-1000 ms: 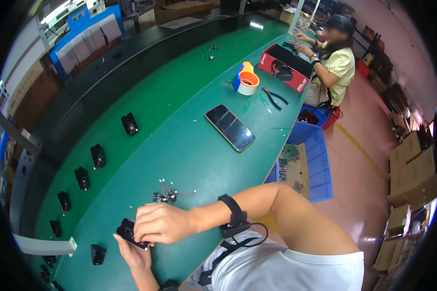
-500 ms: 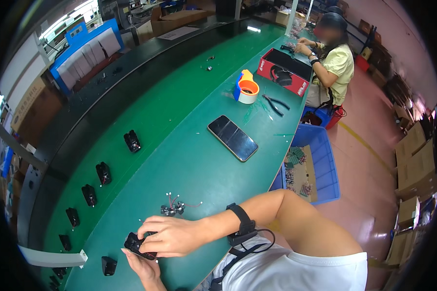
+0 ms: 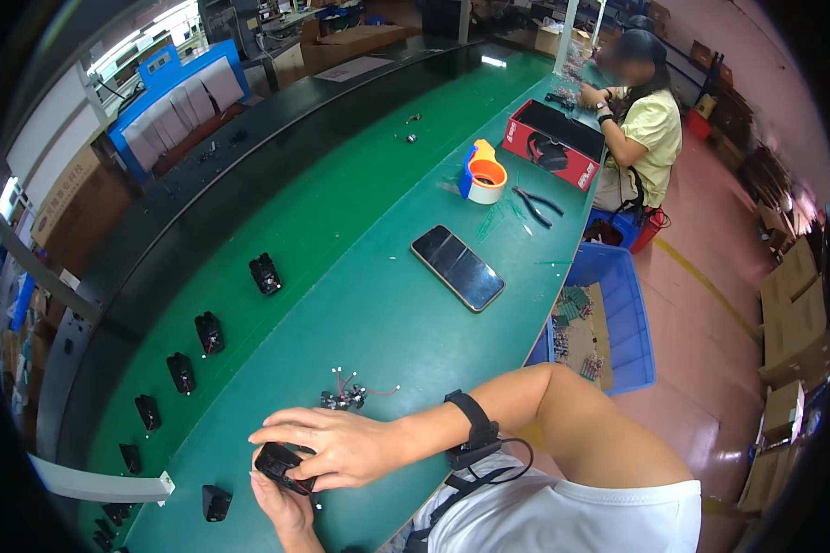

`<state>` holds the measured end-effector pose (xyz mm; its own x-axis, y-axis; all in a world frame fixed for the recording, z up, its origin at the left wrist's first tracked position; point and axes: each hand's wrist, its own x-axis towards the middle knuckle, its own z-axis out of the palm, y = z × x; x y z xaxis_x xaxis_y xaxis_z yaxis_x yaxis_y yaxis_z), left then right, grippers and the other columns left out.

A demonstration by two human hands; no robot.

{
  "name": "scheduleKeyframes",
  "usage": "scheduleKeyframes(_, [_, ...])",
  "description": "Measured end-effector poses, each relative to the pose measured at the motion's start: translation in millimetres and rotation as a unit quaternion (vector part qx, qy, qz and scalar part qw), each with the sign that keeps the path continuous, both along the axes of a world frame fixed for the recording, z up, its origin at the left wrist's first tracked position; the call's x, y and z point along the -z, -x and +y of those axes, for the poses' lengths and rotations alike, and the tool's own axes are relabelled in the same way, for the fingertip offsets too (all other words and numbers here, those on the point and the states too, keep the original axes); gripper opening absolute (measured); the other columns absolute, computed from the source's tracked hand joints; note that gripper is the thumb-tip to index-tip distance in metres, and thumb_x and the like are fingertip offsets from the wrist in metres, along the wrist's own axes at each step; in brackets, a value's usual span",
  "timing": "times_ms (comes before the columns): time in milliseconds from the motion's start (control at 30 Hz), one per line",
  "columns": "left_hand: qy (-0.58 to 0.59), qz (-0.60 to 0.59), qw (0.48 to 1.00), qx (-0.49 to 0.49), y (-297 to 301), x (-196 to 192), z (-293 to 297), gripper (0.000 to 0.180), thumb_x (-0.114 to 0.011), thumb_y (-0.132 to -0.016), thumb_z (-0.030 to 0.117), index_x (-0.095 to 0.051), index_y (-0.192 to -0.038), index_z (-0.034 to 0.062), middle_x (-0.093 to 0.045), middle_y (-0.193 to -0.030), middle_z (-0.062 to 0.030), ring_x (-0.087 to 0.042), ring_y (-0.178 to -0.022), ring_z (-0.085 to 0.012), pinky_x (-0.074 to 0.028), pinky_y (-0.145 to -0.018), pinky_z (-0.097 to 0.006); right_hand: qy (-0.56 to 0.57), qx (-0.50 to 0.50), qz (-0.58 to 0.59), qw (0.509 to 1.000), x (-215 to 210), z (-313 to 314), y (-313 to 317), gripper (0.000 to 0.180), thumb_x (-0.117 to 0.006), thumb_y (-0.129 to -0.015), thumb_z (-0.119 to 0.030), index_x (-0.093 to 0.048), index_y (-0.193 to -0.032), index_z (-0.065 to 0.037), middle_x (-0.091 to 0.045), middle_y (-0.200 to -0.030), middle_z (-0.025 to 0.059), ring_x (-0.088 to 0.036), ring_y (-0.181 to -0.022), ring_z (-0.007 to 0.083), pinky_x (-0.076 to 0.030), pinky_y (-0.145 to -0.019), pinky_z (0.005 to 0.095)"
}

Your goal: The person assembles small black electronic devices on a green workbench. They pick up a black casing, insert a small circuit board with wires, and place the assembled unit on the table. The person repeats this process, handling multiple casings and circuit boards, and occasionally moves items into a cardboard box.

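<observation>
At the bottom centre of the frame, your left hand (image 3: 284, 507) cups a small black housing (image 3: 278, 461) from below, fingers closed around it. Your right hand (image 3: 332, 447) lies over the top, fingers curled down and pinching the same part; a black wrist strap (image 3: 470, 429) sits on that arm. The part is held just above the green bench (image 3: 360, 276), near its front edge.

Just beyond your right hand: a small cluster of wired components (image 3: 346, 398), loose on the mat, not touching your fingers. Lower left: one more black housing (image 3: 216, 502) lying alone.

Left of centre, a row of black housings (image 3: 208, 332) runs diagonally up the bench, spaced apart.

Mid-frame: a smartphone (image 3: 457, 267) flat, screen up. Further up: tape dispenser with orange top (image 3: 482, 171), pliers (image 3: 535, 203) just right of it, then a red box (image 3: 555, 146).

Right of the bench: blue bin (image 3: 618, 313) on the floor.

Upper right: another person (image 3: 641, 129) seated, hands at the bench.
</observation>
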<state>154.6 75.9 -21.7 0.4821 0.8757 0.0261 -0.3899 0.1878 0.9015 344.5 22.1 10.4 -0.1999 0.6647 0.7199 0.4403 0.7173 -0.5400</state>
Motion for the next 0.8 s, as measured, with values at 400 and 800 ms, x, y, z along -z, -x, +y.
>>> scheduleKeyframes(400, [-0.060,0.057,0.997,0.007,2.7,-0.1,4.1,0.053,-0.038,-0.105,0.046,-0.049,-0.126,-0.0012,-0.060,-0.114,-0.0127,-0.064,-0.099,-0.0216,-0.054,-0.087,-0.034,0.061,-0.060,0.020,0.996,7.8,1.8,-5.4,0.029,-0.080,-0.070,-0.016,-0.074,-0.096,-0.004,-0.044,-0.144,0.0217,-0.051,-0.121,0.0410,-0.048,-0.097,0.0487])
scheduleKeyframes(800, [-0.421,0.499,0.662,-0.368,77.9,-8.7,70.4,0.033,-0.058,-0.090,0.012,-0.058,-0.119,-0.0031,-0.061,-0.118,-0.0190,-0.056,-0.110,-0.0348,-0.041,-0.098,-0.042,-0.008,0.243,-0.110,0.964,-42.9,80.8,-116.5,0.026,-0.084,-0.063,-0.023,-0.078,-0.086,-0.011,-0.063,-0.123,0.0141,-0.060,-0.106,0.0312,-0.047,-0.097,0.0419])
